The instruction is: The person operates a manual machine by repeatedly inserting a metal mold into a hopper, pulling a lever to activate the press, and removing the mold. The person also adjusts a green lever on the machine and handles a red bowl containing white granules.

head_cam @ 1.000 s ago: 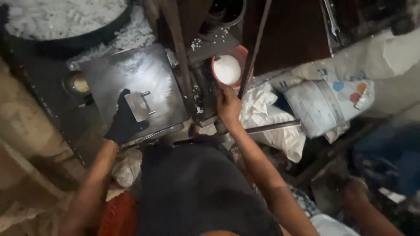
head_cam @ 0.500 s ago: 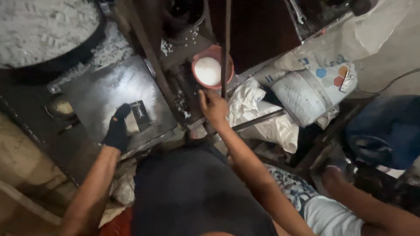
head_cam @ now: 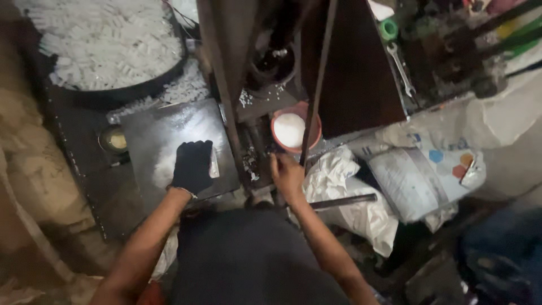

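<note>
- The left hand (head_cam: 192, 165), in a black glove, lies with the palm down on a dark metal plate (head_cam: 152, 135); under the fingers a small grey block (head_cam: 214, 164) shows at 3 o'clock of the glove, so the hand seems to press it flat, but I cannot tell if the fingers close around it
- White powder (head_cam: 164, 166) lies on the plate at 9 o'clock of the glove
- The right hand (head_cam: 287, 176) is bare and rests at the machine's edge, fingers curled; what it pinches, if anything, is hidden
- At 12 o'clock of this hand stands a reddish bowl (head_cam: 296, 129) with white powder, near enough for easy reach
- A big dark pan (head_cam: 107, 93) of small white pieces (head_cam: 107, 42) stands at 11 o'clock of the plate
- A thin rod (head_cam: 316, 85) crosses the bowl's rim
</note>
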